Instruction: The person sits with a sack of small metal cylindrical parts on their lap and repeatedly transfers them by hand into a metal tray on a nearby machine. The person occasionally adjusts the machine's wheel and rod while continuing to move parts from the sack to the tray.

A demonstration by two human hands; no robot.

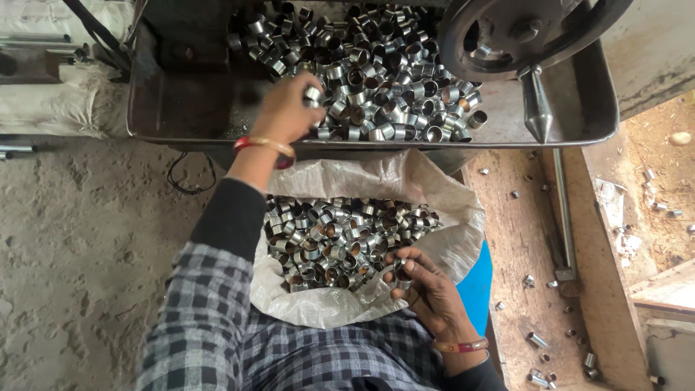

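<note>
Left hand (286, 108) closed on ring (313, 95), over tray (579, 123) | right hand (427, 286) closed on ring (400, 274), by sack (434, 181) | wheel (521, 29) upper right

You've got soft, even daylight, no hard shadows. Glare glints off the metal rings (384, 72) in the tray (579, 119). Your left hand (286, 108) is motion-blurred; edges bend slightly w/ wide lens.

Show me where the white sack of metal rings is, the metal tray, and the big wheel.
white sack (441, 250), head view, on its bare right wall.
metal tray (583, 116), head view, on its bare floor at the right end.
wheel (463, 32), head view, on the left of its rim.
</note>
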